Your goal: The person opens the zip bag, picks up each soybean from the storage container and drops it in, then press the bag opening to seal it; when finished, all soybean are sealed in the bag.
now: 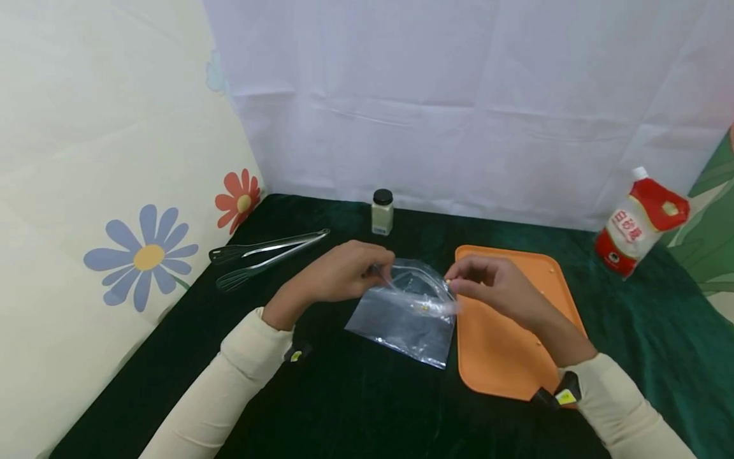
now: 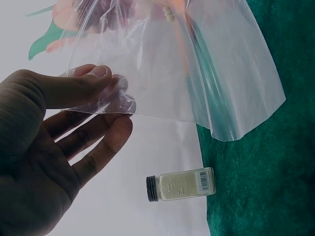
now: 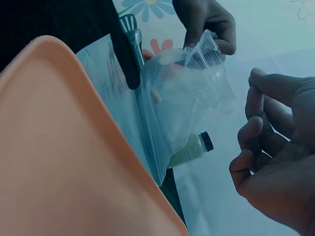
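My left hand (image 1: pixel 354 271) pinches the upper edge of a clear zip bag (image 1: pixel 395 325) between thumb and fingers, and the bag's mouth gapes. A couple of small pale beans (image 2: pixel 168 13) show inside it. At the bag's right side, my right hand (image 1: pixel 496 287) has its thumb and forefinger together, with a small yellowish bean (image 1: pixel 448 281) at their tips. In the right wrist view that hand (image 3: pixel 275 123) is apart from the bag, its other fingers curled. Under the right forearm lies an orange tray (image 1: pixel 499 357) with a few scattered beans (image 1: pixel 552 270).
A glass jar (image 1: pixel 382 213) with a black lid stands behind the bag. Metal tongs (image 1: pixel 275 252) with dark heads lie at the left. A red and white pouch (image 1: pixel 636 223) with a white cap stands at the far right. Dark green cloth (image 1: pixel 355 408) covers the table.
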Available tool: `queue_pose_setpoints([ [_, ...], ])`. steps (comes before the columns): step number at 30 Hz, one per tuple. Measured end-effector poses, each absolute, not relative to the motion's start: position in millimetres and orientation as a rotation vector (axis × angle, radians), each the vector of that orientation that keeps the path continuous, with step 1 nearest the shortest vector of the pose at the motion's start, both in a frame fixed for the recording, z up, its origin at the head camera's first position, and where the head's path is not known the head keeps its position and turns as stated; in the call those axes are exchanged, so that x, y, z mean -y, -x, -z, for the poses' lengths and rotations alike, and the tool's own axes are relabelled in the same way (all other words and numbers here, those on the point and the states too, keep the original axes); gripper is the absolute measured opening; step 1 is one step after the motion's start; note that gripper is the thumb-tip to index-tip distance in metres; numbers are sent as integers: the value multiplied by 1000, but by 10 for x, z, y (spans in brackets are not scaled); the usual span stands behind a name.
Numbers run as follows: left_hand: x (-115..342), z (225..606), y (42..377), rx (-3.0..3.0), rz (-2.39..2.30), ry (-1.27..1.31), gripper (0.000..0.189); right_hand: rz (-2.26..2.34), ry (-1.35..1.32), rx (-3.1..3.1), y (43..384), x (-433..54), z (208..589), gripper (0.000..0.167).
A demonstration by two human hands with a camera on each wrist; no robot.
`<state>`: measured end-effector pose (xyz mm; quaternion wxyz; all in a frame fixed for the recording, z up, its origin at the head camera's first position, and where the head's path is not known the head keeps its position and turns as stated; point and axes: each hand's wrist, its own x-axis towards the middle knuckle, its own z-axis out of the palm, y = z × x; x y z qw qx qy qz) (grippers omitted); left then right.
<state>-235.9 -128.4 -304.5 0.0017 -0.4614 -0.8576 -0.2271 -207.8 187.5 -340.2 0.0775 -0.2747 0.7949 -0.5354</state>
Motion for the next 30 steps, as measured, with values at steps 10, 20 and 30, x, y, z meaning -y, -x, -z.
queue_pose_setpoints([
  [10, 1267, 3043, 2367, 2695, 708, 1447, 22, 1461, 724, -2637, 2050, -1983, 3310, 25],
  [20, 1275, 3075, 2360, 2696, 719, 1449, 23, 441, 637, -3200, 2171, -2303, 3272, 9],
  [30, 1280, 3062, 2362, 2692, 700, 1469, 20, 296, 634, -3052, 2287, -2581, 3479, 5],
])
